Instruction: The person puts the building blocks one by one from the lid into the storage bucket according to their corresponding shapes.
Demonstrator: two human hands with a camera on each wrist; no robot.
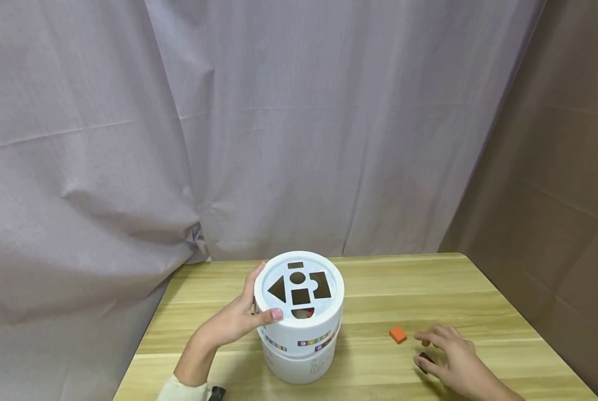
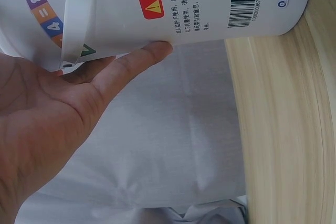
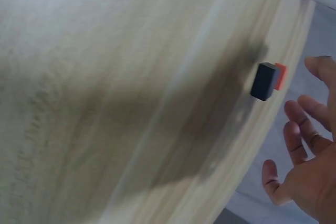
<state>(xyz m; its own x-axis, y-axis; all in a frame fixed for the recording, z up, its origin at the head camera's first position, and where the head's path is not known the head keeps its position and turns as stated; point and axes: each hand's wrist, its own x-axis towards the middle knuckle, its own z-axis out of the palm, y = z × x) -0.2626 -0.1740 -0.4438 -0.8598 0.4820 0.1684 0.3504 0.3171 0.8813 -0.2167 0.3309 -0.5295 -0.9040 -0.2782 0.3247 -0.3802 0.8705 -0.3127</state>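
A white shape-sorter bucket [image 1: 299, 365] stands upright on the table, with several shaped holes in its lid [image 1: 309, 317]. My left hand [image 1: 236, 317] holds it at the upper left, thumb over the lid's rim and fingers along the side; the left wrist view shows one finger against the printed wall [image 2: 205, 17]. On the right, my right hand [image 1: 451, 356] hovers over a black block [image 3: 264, 81], fingers spread and loosely bent, gripping nothing. Beside that block lies an orange square block [image 1: 398, 335]. The right wrist view shows a gap between fingers and blocks.
The wooden table [image 1: 399, 284] carries the bucket and blocks. A grey curtain [image 1: 288, 139] hangs behind its back edge, and a brownish one [image 1: 544, 195] along the right. Something red [image 1: 310, 314] shows through the lid's front hole.
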